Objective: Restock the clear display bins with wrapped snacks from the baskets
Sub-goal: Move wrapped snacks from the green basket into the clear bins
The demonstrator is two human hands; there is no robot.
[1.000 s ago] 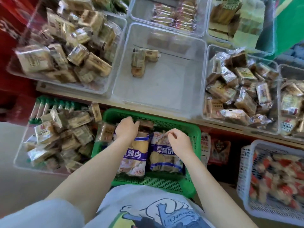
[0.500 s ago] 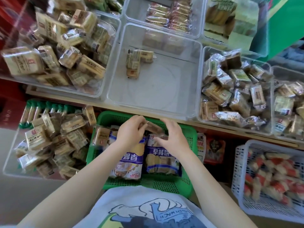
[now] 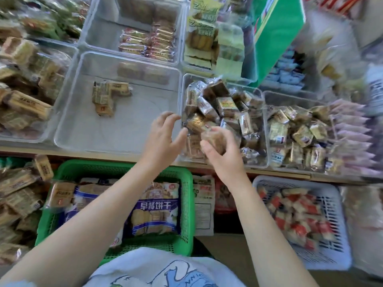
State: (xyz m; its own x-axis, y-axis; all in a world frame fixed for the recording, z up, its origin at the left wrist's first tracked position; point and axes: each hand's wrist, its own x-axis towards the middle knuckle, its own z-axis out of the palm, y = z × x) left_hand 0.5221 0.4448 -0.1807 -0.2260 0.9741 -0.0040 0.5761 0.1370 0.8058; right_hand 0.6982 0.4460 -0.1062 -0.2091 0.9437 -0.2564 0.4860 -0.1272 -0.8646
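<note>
The wrapped snack (image 3: 212, 139) sits in our right hand (image 3: 222, 154), over the near edge of the clear bin (image 3: 261, 129) that is already heaped with similar brown packets. Motion blur hides its label. To do this step well, we judge we should carry the packet a little farther past the bin's front wall and let it go low onto the pile, so it settles rather than slides back toward the counter (image 3: 103, 154) edge.

Our right fingers (image 3: 234, 137) curl round the snack, thumb underneath, pinching it. Our left hand (image 3: 163, 137) hovers just beside it, fingers spread and loosely bent, holding nothing; its fingertips reach the wall between this bin and the nearly bare bin (image 3: 68, 125) to their left. Below both wrists lies the green basket (image 3: 187, 204) with its biscuit bags, and the white basket (image 3: 339, 235) sits right of it.
</note>
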